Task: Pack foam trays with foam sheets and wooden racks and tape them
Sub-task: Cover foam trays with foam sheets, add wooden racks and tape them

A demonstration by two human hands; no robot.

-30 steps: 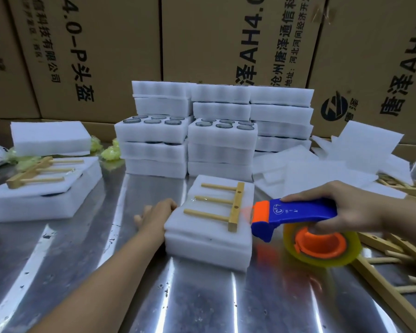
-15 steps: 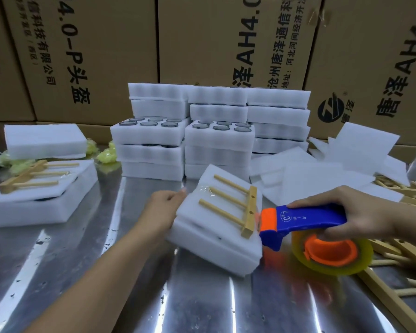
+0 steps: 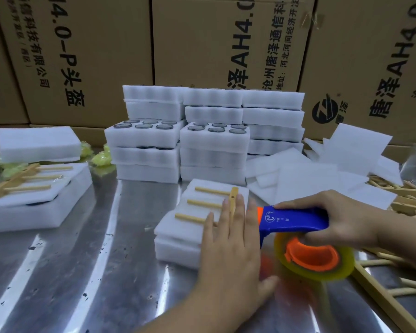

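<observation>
The foam tray (image 3: 175,248) sits mid-tabletop (image 3: 82,260). The left hand (image 3: 228,239), fingers straight, presses the wooden rack (image 3: 202,203) flat onto it, and the right hand (image 3: 346,219) grips the tape dispenser (image 3: 296,222) just beside. A hard tug on the tape could skew the rack or tip the light tray.

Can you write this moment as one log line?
left hand: pressing wooden rack | right hand: gripping tape dispenser | foam tray: on table
</observation>
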